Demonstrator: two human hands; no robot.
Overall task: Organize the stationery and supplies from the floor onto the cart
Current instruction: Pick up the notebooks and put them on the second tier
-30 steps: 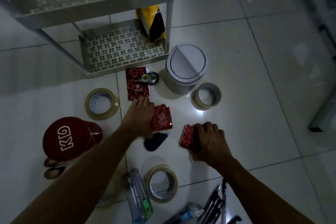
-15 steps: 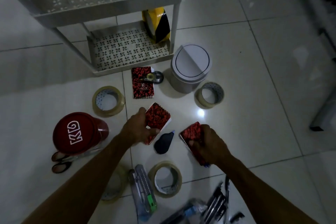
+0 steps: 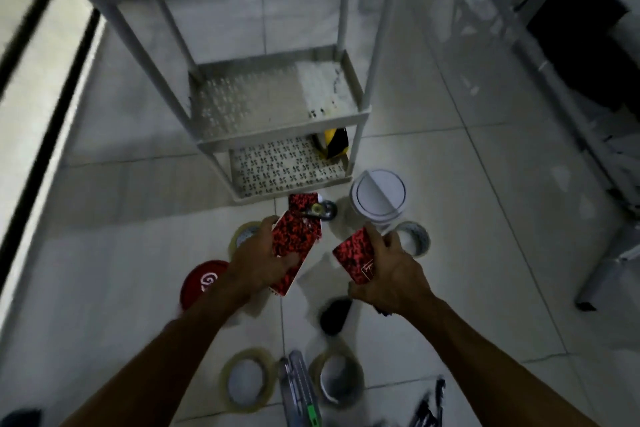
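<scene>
— Head view, dim light, some blur. What did each hand have?

— The left hand [image 3: 258,262] held a red-and-black patterned notebook [image 3: 294,246] above the floor, fingers [image 3: 268,225] curled over its far edge and the thumb pressed on the cover. The right hand [image 3: 389,274] held a second red notebook [image 3: 353,258], fingers wrapped round its right edge, thumb underneath where I could not see it. The two books were near each other but apart, both tilted.

— And the cart?

— The white cart [image 3: 277,135] stood just beyond the hands. Its middle shelf looked bare apart from a pale patch at the right. On the bottom shelf a yellow-and-black tape roll [image 3: 330,146] stood upright in the right corner.

— What was on the floor?

— A third red notebook [image 3: 303,203] lay just before the cart's base, with a small tape dispenser [image 3: 323,210] touching its right side. A white lidded bin [image 3: 377,194] stood to the right of that, a clear tape roll [image 3: 414,237] beside it. Another tape roll [image 3: 242,236] showed partly behind the left hand. A red lid [image 3: 202,282] sat left of the left wrist. Nearer the person: two more tape rolls [image 3: 247,381] [image 3: 337,378], a box cutter [image 3: 299,388] between them, a dark object [image 3: 334,315] too blurred to name, and pens [image 3: 429,406] at the lower right.
</scene>
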